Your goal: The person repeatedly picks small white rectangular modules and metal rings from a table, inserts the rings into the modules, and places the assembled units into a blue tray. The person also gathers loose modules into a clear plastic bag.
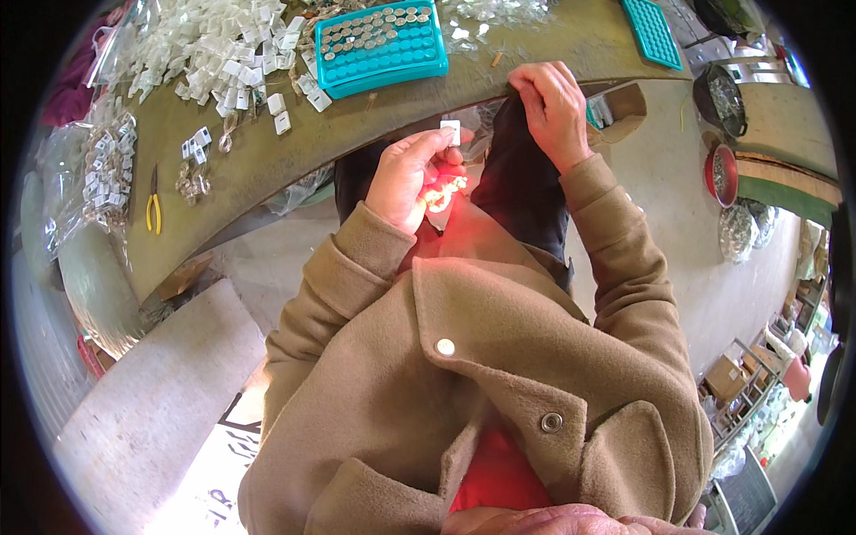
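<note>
The left hand (pixel 403 181) has its fingers clamped on a small white case (pixel 452 131) just off the near edge of the desk (pixel 259 165), a red-glowing bundle (pixel 443 193) below it, while the right hand (pixel 553 114) curls its fingers at that edge, whether around anything I cannot tell.

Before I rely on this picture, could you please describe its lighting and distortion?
In the head view, a red glow tints the left hand; the lit strand below the white case is blown out; the near edge of the table bows from fisheye distortion; the corners go black; a patch at lower left glares white.
</note>
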The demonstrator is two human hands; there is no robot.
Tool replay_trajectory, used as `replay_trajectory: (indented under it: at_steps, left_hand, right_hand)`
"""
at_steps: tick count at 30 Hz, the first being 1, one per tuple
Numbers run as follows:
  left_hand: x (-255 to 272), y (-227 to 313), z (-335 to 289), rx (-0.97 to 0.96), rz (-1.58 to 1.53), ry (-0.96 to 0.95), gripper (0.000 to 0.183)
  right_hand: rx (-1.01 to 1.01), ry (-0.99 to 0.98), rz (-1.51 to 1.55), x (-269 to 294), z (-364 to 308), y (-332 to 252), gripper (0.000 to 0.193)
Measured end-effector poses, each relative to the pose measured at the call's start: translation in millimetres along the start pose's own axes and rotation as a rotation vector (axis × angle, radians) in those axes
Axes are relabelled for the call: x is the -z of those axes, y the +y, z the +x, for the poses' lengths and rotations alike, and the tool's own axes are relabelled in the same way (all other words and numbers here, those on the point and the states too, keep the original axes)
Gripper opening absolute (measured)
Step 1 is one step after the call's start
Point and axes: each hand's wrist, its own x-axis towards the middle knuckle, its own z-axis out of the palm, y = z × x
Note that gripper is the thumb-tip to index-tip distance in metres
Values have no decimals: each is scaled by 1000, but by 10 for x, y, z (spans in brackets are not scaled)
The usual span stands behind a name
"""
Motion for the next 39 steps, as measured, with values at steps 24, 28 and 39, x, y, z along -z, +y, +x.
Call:
replay_trajectory:
  at_steps: [24, 28, 39]
  left_hand:
    - [60, 159, -155, -201, -35, -38, 26]
    - [100, 189, -169, -134, -76, 20, 24]
    - [310, 285, -221, -17, -249, -64, 20]
  right_hand:
    - [-132, -207, 499, -181, 222, -909, 8]
    - [-301, -348, 533, -145, 279, -942, 6]
    - [-195, -415, 525, -217, 472, -1099, 10]
